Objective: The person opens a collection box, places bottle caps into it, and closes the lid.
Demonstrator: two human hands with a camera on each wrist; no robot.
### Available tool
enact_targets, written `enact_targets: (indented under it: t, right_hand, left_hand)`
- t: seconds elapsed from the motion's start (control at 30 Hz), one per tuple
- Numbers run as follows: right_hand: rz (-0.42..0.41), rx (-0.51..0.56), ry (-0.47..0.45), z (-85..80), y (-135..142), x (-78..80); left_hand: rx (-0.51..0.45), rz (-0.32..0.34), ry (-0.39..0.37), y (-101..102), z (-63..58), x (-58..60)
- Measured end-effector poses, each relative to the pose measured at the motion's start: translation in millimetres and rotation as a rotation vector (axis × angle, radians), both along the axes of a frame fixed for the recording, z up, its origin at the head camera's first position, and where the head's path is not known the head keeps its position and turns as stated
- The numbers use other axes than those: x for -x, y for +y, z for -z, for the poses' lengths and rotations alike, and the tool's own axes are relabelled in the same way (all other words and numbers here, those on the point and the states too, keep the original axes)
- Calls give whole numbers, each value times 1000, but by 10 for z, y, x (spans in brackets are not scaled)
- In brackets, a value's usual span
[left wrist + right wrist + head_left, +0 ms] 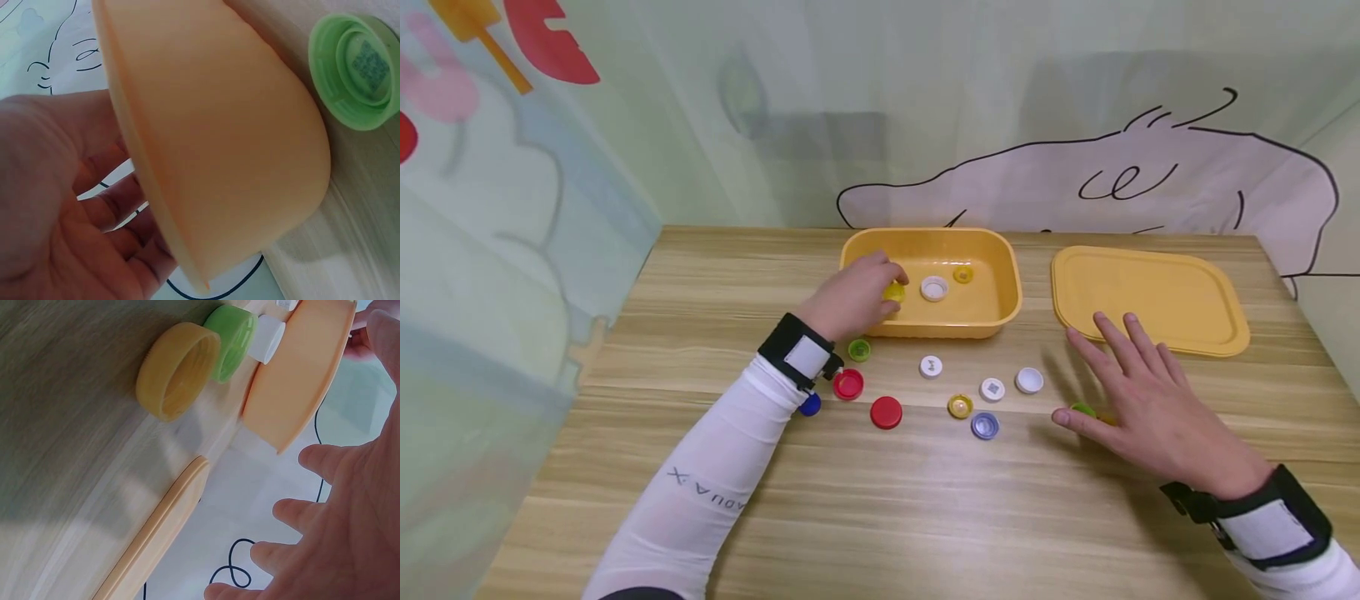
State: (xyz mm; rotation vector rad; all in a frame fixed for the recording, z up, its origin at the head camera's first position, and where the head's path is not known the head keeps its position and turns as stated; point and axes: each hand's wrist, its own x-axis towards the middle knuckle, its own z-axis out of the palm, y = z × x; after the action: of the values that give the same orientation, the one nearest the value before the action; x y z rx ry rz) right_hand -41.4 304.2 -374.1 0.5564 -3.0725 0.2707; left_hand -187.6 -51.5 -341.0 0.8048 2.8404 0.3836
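My left hand point(857, 292) reaches over the near left rim of the yellow plastic box point(1011, 287) and holds a yellow bottle cap point(893, 292) between thumb and fingers, low inside it. The box wall hides its fingertips in the left wrist view. A white cap point(934, 288) and a smaller yellow cap point(963, 274) lie on the box floor. My right hand point(1157, 408), fingers spread, hovers above the table on the right. Partly beneath it are a green cap point(231, 342) and an orange-yellow cap point(178, 372), both apart from the fingers.
The box's flat yellow lid point(1150, 296) lies at the back right. Before the box are scattered several caps, among them a green one point(859, 350), a red one point(886, 412), a white one point(1029, 381) and a blue one point(985, 426). A printed curtain point(955, 100) hangs behind the table.
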Motion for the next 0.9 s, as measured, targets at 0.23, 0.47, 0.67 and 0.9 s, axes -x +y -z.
enact_targets:
  t: [0.23, 0.47, 0.67, 0.9]
  right_hand:
    - [-2, -5, 1, 3, 4, -3]
    - [-6, 5, 0, -18, -1, -2]
    - [-7, 15, -1, -39, 15, -1]
    - [-35, 35, 19, -51, 47, 9]
  left_hand:
    - [-15, 2, 6, -31, -7, -12]
    - [-41, 3, 85, -153, -84, -41]
    - [-43, -20, 138, -352, -184, -123]
    - [-57, -61, 202, -734, -221, -259]
